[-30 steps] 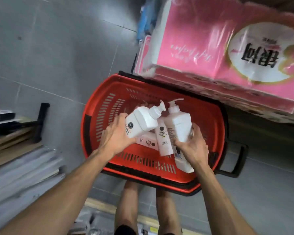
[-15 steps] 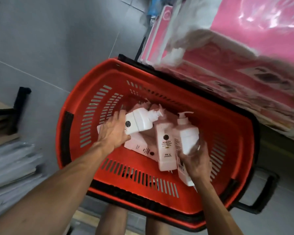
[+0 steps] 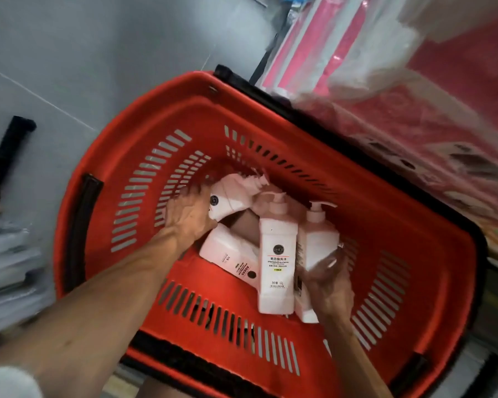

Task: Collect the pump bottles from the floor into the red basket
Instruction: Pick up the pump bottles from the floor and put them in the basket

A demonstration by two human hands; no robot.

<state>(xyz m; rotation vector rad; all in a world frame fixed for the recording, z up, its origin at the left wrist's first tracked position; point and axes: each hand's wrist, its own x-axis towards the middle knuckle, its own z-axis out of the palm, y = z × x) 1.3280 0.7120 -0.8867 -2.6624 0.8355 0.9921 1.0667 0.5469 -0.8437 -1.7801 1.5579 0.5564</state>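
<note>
Checking hands: what had each got? (A)

Right hand (image 3: 325, 280) was curled round the lower body of the right-most bottle (image 3: 316, 242), centre-right of frame, likely to ease it down rather than drop it. Left hand (image 3: 189, 216) lay against the base of a blurred bottle (image 3: 232, 196), centre. Gripping or letting go, could not tell. (B)

Bottles' whereabouts? (A)

All those seen were inside the red basket (image 3: 107, 168). Labelled bottle (image 3: 276, 254) lay flat, face up, overlapping a lower bottle (image 3: 227, 254). Laid flat probably so none would topple. Pink packs (image 3: 414, 124) crowded the upper right. (B)
</note>
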